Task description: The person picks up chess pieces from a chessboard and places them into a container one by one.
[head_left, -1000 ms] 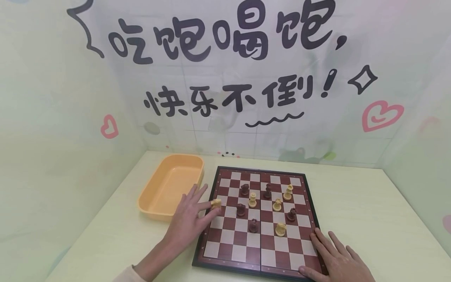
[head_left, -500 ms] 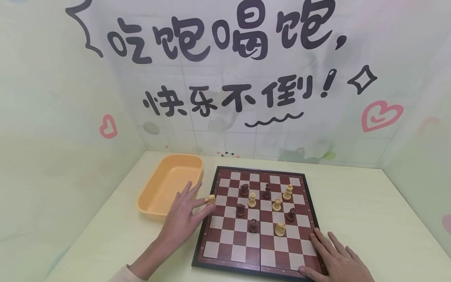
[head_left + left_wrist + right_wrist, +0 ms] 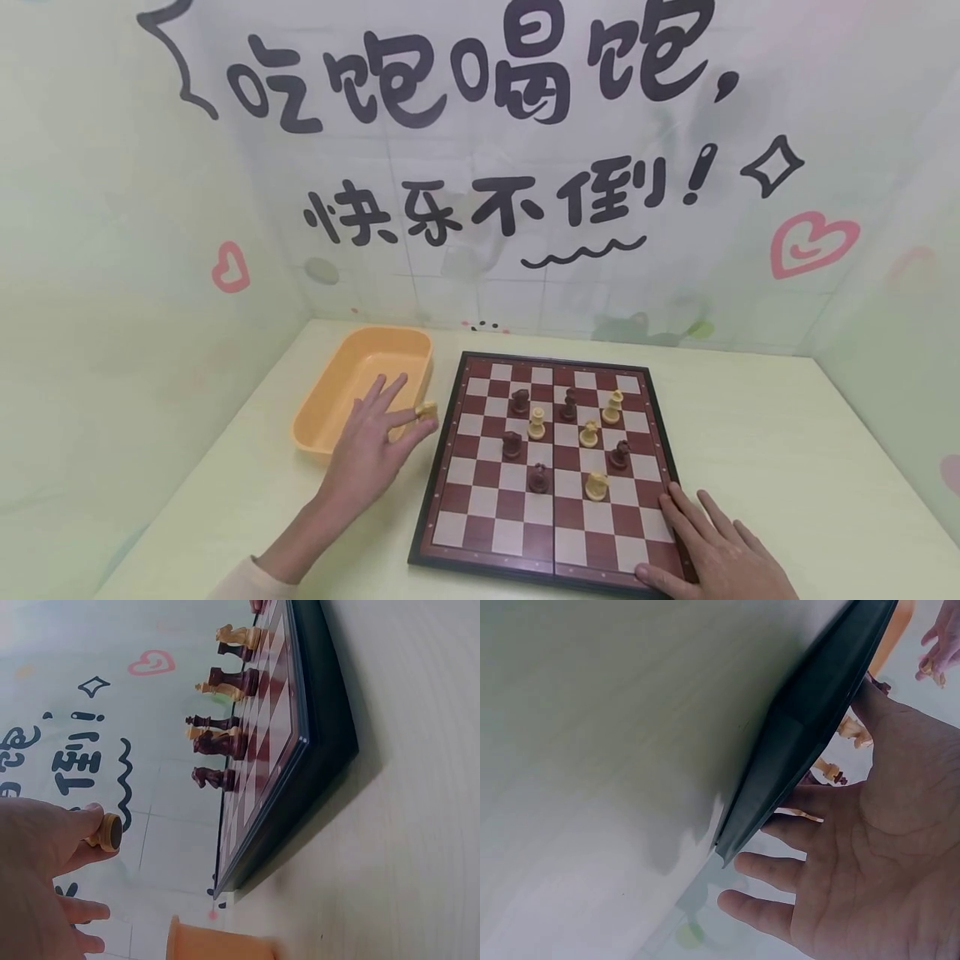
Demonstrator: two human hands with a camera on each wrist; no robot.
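In the head view my left hand (image 3: 367, 450) pinches a cream chess piece (image 3: 427, 410) between thumb and forefinger, its other fingers spread. It is left of the chessboard (image 3: 517, 507), overlapping the orange tray (image 3: 318, 396). The left wrist view shows the piece's round dark-bottomed base (image 3: 112, 832) poking out past the fingertips. My right hand (image 3: 723, 550) rests with straight fingers on the board's near right edge. On the board stand cream pieces, among them a knight (image 3: 597, 486) and a queen-like piece (image 3: 536, 423), and dark pieces, among them a knight (image 3: 512, 444) and a rook-like piece (image 3: 538, 477).
The orange tray stands left of the board, close to the back wall (image 3: 480, 292), which bears large black lettering. Pale tabletop (image 3: 780, 433) extends on both sides of the board. The board has a raised dark side (image 3: 322, 750).
My left hand has carried the cream chess piece leftward off the board's left edge toward the tray, rising slightly in the view. The right hand and the standing pieces stay put.
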